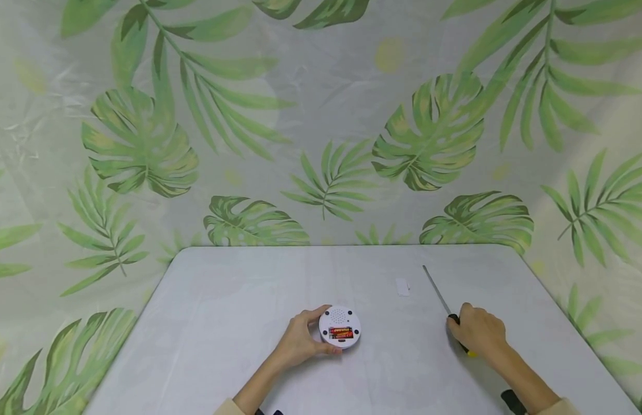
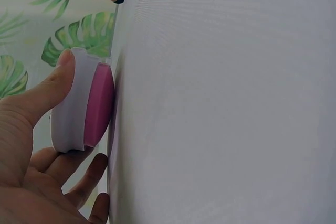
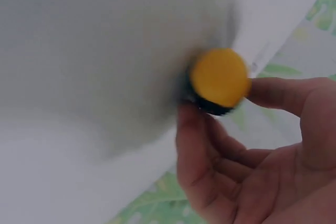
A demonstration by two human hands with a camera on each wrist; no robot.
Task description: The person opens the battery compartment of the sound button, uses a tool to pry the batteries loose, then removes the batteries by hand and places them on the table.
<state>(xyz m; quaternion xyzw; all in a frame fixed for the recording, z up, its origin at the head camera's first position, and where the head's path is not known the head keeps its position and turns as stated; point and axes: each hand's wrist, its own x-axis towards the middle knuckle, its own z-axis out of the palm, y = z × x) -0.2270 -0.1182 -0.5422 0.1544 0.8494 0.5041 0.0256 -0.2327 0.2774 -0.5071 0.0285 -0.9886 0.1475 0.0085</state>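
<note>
Head view: left hand [image 1: 300, 340] pinches the round gadget [image 1: 340, 316], batteries [image 1: 341, 333] up, on the table [image 1: 238, 288]; right hand [image 1: 479, 331] grips a screwdriver [image 1: 453, 318]. Left wrist: shell [image 2: 68, 108] looks stiff, likely light; best held by opposite sides. Right wrist: yellow-ended handle [image 3: 219, 77] pinched, probably hard.

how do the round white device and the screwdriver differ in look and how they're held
The round white device is a squat disc with a pink underside; the screwdriver is long and slim, with a metal shaft and black-and-yellow handle. The left hand holds the device by its rim, while the right hand grips the screwdriver by its handle. Each is in one hand.
</note>
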